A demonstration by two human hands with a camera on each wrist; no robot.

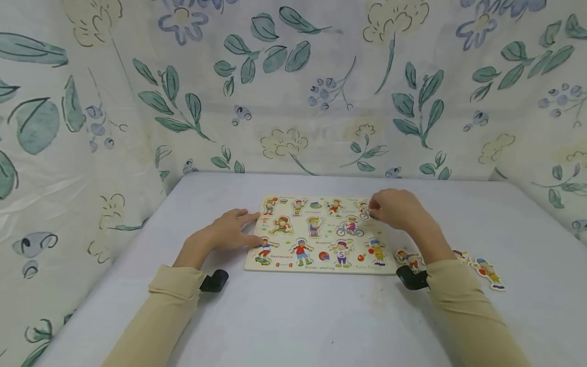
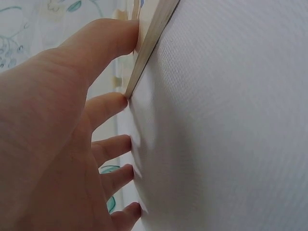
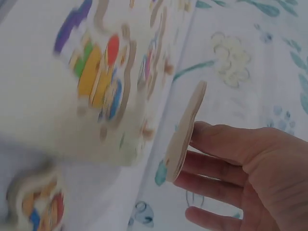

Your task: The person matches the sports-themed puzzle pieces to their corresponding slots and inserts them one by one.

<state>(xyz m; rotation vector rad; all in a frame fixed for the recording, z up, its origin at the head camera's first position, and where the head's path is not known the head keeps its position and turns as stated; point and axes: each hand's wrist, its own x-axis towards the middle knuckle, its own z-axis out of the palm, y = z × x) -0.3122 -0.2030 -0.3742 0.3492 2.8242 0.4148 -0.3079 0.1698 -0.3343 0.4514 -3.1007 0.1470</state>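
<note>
A wooden picture-puzzle board (image 1: pixel 284 244) with sports figures lies flat on the white table. My left hand (image 1: pixel 231 229) is spread at its left edge. In the left wrist view the thumb (image 2: pixel 127 36) and index fingertip touch the board's side, while the other fingertips rest on the tabletop. My right hand (image 1: pixel 399 209) is over the board's upper right corner. Its thumb and fingers pinch a thin wooden puzzle piece (image 3: pixel 185 137), seen nearly edge-on in the right wrist view and tilted. The picture on its face is hidden there.
Loose puzzle pieces lie right of the board: one figure (image 1: pixel 409 260) by the right wrist and another (image 1: pixel 489 274) beyond the forearm, with one partly hidden by the sleeve. A floral cloth (image 1: pixel 339 122) hangs behind the table (image 1: pixel 321 321).
</note>
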